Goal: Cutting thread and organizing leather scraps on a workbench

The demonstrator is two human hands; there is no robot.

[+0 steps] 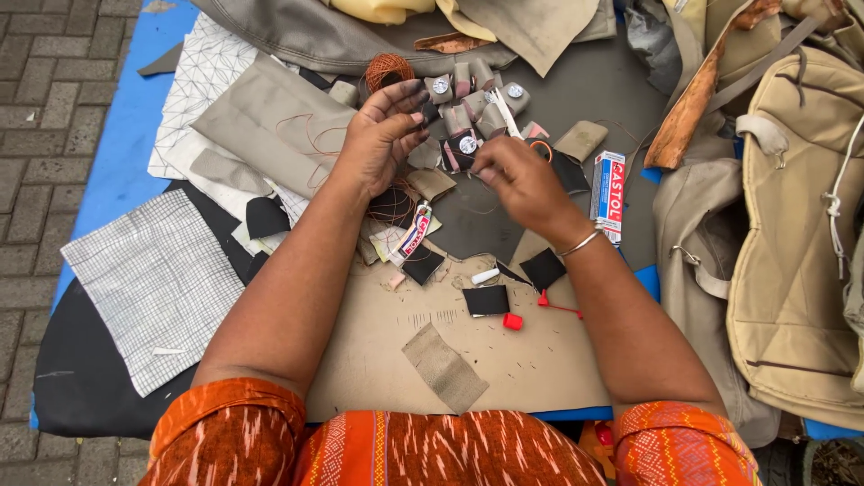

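Note:
My left hand is raised over the work surface with its fingers curled, beside a spool of orange-brown thread. My right hand is pinched shut on something very thin, probably a needle or the thread end; a metal bangle circles its wrist. A loose tangle of the thread lies under the left hand. Several small grey fabric pieces with metal snap buttons lie just beyond both hands.
A tan cardboard sheet in front of me bears black fabric squares, a grey cloth scrap, a small red cap and a glue tube. A glue box lies right. Beige bags pile at right; checked fabric at left.

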